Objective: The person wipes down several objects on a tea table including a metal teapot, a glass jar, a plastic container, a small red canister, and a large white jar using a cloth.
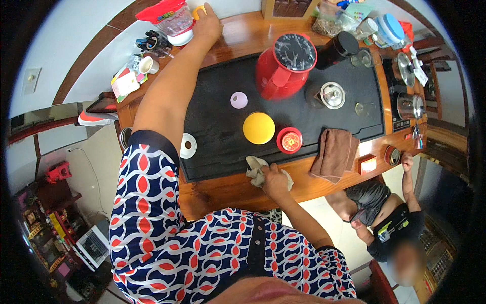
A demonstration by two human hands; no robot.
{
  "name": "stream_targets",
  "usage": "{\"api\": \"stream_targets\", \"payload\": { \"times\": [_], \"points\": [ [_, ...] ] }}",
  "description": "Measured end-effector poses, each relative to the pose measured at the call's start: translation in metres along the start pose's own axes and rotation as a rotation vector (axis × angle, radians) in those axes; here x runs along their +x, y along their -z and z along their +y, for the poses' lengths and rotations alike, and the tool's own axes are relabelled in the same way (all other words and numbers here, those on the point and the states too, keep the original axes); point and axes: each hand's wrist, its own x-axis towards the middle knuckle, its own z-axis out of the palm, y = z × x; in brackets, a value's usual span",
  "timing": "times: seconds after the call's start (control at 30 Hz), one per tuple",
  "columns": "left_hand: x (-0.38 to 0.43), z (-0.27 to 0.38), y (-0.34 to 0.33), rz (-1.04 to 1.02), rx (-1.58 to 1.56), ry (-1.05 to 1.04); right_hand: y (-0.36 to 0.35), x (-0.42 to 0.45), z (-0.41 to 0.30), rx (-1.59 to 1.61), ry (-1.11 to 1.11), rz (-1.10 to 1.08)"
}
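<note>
My left hand (208, 26) reaches to the far edge of the wooden table, its fingers around a small yellow object (198, 12), partly hidden. Beside it stands a clear container with a red top (175, 21). Near the table's front edge, my right hand (275, 180) grips a crumpled pale cloth (257, 170). Ahead of that hand, a round yellow lid or container (259, 128) and a red round container (290, 140) sit on the black tea tray (216, 152). A small lilac round piece (239, 100) and a white ring-shaped piece (188, 145) lie farther left.
A red thermos jug (283, 72), a black flask (337, 49) and a lidded glass teapot (331, 95) stand on the tray. A folded brown towel (336, 154) overlaps its front edge. Pens (152, 41) and a white cup (148, 65) are at left. Another person (383, 216) is at right.
</note>
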Motion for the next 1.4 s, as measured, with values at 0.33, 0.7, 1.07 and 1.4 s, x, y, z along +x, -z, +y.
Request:
{"api": "stream_targets", "payload": {
  "times": [0.33,0.7,1.07,1.4],
  "points": [
    [-0.012,0.009,0.009,0.052,0.122,-0.105,-0.010,0.003,0.012,0.018,0.045,0.052],
    [-0.054,0.011,0.029,0.019,0.115,-0.267,-0.010,-0.004,0.011,0.015,0.020,0.052],
    [-0.241,-0.089,0.150,0.251,-0.538,-0.248,-0.016,-0.003,0.007,-0.078,0.057,0.043],
    [-0.423,-0.117,0.206,-0.015,-0.938,-0.049,0.120,-0.099,-0.156,0.557,0.506,0.090]
  ]
}}
